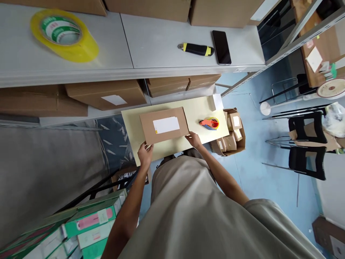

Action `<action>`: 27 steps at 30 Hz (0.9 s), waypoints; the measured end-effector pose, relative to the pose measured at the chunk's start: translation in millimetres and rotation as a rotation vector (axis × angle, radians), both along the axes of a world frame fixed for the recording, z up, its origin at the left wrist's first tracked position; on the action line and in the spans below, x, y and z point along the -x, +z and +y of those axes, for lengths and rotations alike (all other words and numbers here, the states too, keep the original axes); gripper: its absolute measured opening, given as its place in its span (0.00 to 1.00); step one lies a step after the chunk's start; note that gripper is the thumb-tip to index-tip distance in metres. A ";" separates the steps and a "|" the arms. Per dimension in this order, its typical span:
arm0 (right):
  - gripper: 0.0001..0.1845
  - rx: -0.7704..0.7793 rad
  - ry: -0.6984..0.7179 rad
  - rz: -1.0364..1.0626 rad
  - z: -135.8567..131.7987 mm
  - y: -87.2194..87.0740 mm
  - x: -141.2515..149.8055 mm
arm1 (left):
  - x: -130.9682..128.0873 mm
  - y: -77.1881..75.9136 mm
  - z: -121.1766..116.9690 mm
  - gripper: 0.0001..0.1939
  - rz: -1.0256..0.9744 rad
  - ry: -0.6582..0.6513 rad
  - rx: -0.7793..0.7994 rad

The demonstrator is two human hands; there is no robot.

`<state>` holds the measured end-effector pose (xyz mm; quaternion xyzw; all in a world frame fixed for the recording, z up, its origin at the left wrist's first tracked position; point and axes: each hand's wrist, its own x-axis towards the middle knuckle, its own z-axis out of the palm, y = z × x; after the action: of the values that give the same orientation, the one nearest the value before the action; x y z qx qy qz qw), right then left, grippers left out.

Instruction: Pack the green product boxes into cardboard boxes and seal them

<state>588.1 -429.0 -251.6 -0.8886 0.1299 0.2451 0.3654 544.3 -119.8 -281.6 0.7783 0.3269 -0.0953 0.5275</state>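
A brown cardboard box [168, 136] with a white label [166, 125] on its top lies over a pale yellow table [194, 108]. My left hand [145, 154] pinches its near left corner. At the near right corner, my right hand [193, 139] grips the edge with thumb and fingers. Whether the box rests fully on the table or is slightly raised, I cannot tell. To the right of it sits a tape dispenser [209, 123] with an orange-red handle and a yellow roll. A small white box or stack [215, 102] stands at the table's far right corner.
Above, a grey shelf [153, 46] bears a yellow tape roll [88, 46], a utility knife [198, 49] and a phone [221, 47]. Cartons [105, 94] fill the shelf below. An open carton [241, 144] of small boxes stands right; green-white boxes [94, 219] are stacked lower left.
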 end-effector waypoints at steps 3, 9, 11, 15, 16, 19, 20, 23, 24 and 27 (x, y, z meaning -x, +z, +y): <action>0.22 -0.042 0.096 -0.014 -20.3 -1.8 -12.7 | -8.6 -3.0 3.7 0.17 0.004 0.026 -0.023; 0.30 0.291 0.167 -0.135 -111.1 -3.5 -33.9 | -3.4 0.0 -27.3 0.22 0.101 0.278 0.080; 0.28 0.402 0.185 -0.101 -139.6 -9.7 -38.6 | -0.2 1.2 -50.6 0.23 0.148 0.342 0.098; 0.26 0.533 0.227 -0.064 -170.6 -30.9 -42.8 | 1.1 3.9 -103.9 0.23 0.201 0.399 0.162; 0.26 0.553 0.231 -0.065 -173.6 -37.1 -42.8 | 0.1 5.4 -116.1 0.23 0.202 0.407 0.184; 0.24 0.583 0.256 -0.058 -178.0 -54.7 -42.1 | -5.3 13.3 -144.4 0.22 0.162 0.415 0.272; 0.23 0.583 0.274 -0.055 -179.0 -59.6 -42.0 | -7.5 16.9 -150.7 0.22 0.145 0.418 0.298; 0.19 0.581 0.320 -0.056 -182.0 -69.7 -43.2 | -12.6 28.3 -162.1 0.22 0.131 0.441 0.330; 0.19 0.580 0.329 -0.060 -182.9 -71.3 -44.1 | -13.4 31.9 -164.4 0.22 0.133 0.452 0.332; 0.17 0.571 0.339 -0.047 -185.4 -70.8 -47.3 | -13.1 40.5 -169.0 0.24 0.129 0.465 0.352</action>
<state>635.3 -614.4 -322.4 -0.9695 0.0352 0.2353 0.0588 557.4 -288.7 -241.1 0.5716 0.5075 -0.0764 0.6402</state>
